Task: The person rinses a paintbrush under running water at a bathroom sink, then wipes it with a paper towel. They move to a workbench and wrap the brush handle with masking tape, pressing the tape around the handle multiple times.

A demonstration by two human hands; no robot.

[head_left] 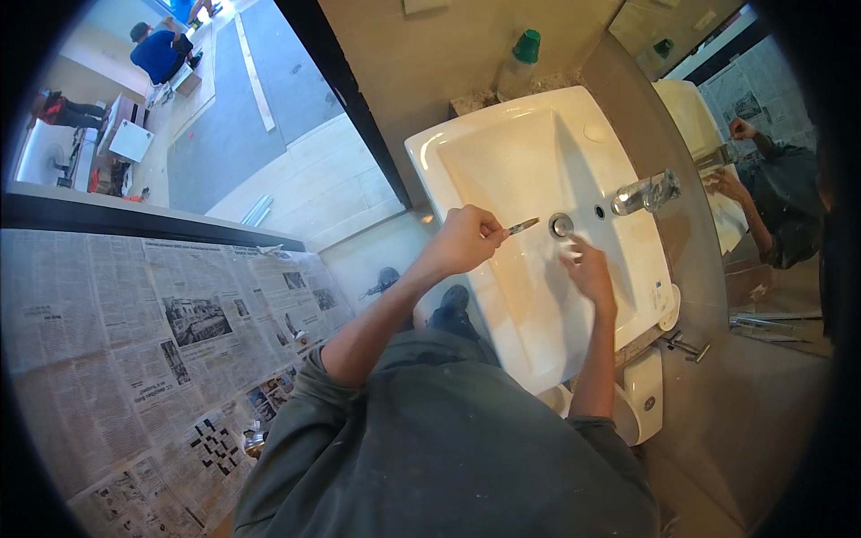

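Note:
My left hand [468, 239] is closed around a thin, short-handled tool [523, 226] with a narrow tip, held over the near-left part of a white washbasin [535, 345]. Whether the tip is a blade or bristles is too small to tell. The tip points toward the round metal drain [560, 225]. My right hand [588, 272] hovers just below the drain, its fingers apart and slightly blurred. A pale smear shows by its fingertips, too unclear to name. Behind the drain, a chrome faucet [646, 194] rises from the basin's right side.
A clear bottle with a green cap [526, 47] stands past the basin's far edge. At right, a mirror [744, 224] reflects my arms. A toilet [639, 403] sits low right. Newspaper [197, 323] covers the left surface. Through the doorway, a person in blue [157, 54] crouches.

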